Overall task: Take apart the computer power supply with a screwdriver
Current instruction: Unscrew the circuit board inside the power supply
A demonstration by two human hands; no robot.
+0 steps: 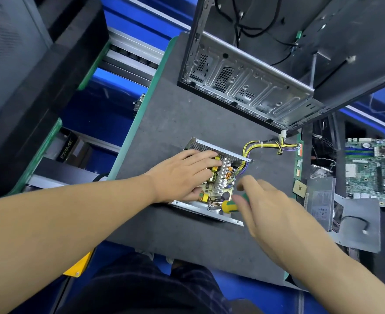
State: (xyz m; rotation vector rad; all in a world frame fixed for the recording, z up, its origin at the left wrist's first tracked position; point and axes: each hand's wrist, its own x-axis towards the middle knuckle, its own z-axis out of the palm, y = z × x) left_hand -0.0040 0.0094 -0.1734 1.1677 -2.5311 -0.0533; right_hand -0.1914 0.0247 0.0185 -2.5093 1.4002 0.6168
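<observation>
The power supply (223,180) sits with its lid off near the middle of the dark grey mat (187,114), circuit board, coils and heat sinks all on show inside the bare metal tray. The left hand (182,177) is down flat on the board, fingers stretched out straight and lying side by side across the components, thumb tucked at the near edge, pressing the unit onto the mat. In from the right comes the right hand (268,207), blurred, its thumb and fingertips pinching the rear end of the yellow-and-green screwdriver (228,206). The shaft lies low and nearly level, the tip at a screw on the near metal flange of the tray. Out of the far right corner of the unit runs a bundle of yellow, black and purple wires (254,146), curling across the mat to a white plug at the foot of the empty computer case (250,87), which stands open at the far side of the mat. At the right edge of the mat lie a green memory stick (299,162) and a square processor chip (299,189), and beyond them a motherboard (374,171).
</observation>
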